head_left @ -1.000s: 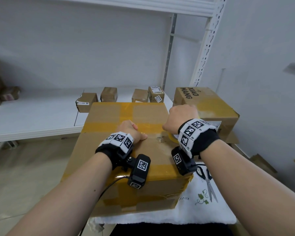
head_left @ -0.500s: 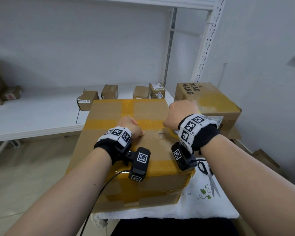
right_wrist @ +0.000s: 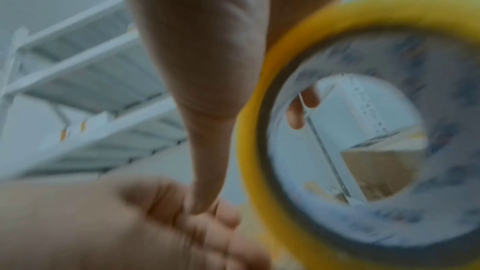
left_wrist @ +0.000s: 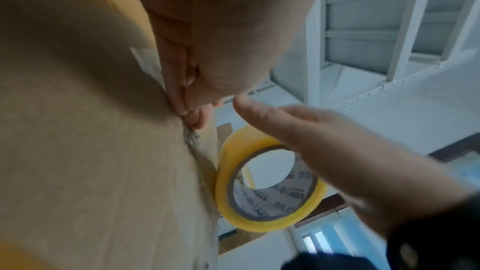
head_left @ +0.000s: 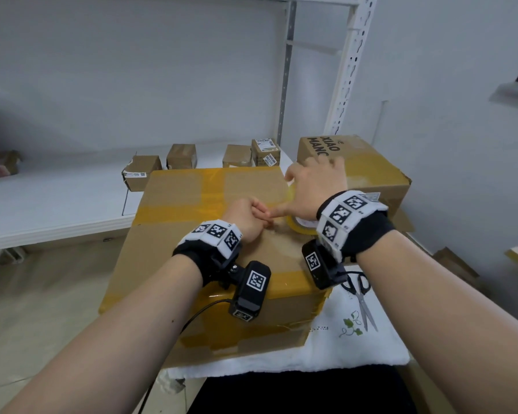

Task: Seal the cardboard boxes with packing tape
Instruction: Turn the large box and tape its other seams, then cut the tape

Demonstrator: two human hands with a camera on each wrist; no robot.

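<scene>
Your left hand (left_wrist: 207, 59) sat curled on the box top (left_wrist: 91, 141), fingertips (left_wrist: 193, 118) pinched at the cardboard. Yellow tape roll (left_wrist: 267, 188) stood on edge beside it, w/ your right hand (left_wrist: 337, 151) over it.

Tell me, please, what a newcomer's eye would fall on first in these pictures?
Probably the large cardboard box at the centre, banded with yellowish tape, where both hands meet. The left hand rests curled on its top, and the right hand is over a yellow roll of tape standing at the box's right edge. Black-handled scissors lie on the white cloth to the right.
</scene>
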